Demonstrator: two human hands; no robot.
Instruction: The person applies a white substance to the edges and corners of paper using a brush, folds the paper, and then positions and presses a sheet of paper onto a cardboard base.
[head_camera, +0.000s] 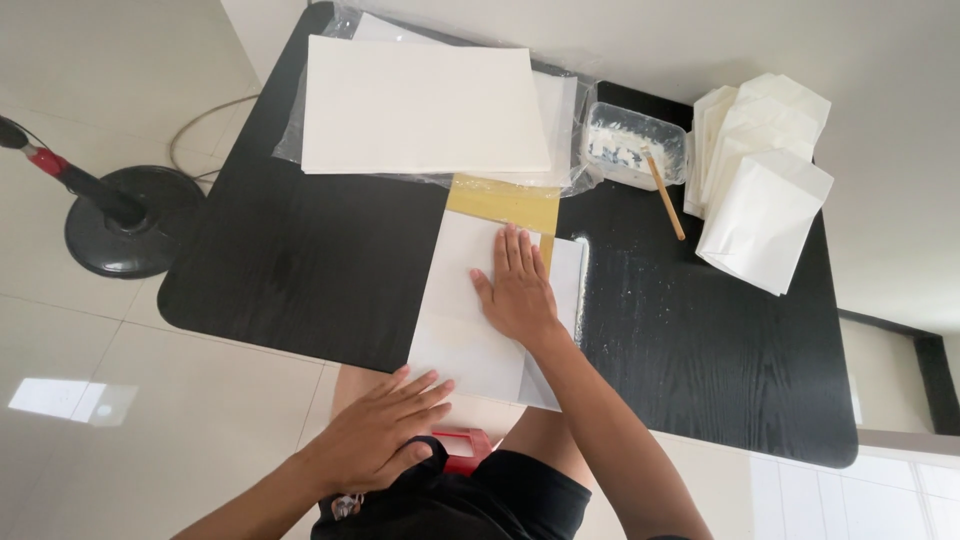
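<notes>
Right hand (518, 290) lies flat, fingers together, palm down on a folded white paper sheet (470, 300) at the near edge of the black wooden counter (300, 260) — pressing it, seemingly to hold the fold down. Left hand (385, 435) rests spread and empty at the sheet's near corner. A clear plastic bag of white sheets (425, 105) sits behind; a stack of finished white paper bags (760, 170) lies far right, beside a clear plastic tub of white paste (632, 145) with a wooden stick (664, 193).
</notes>
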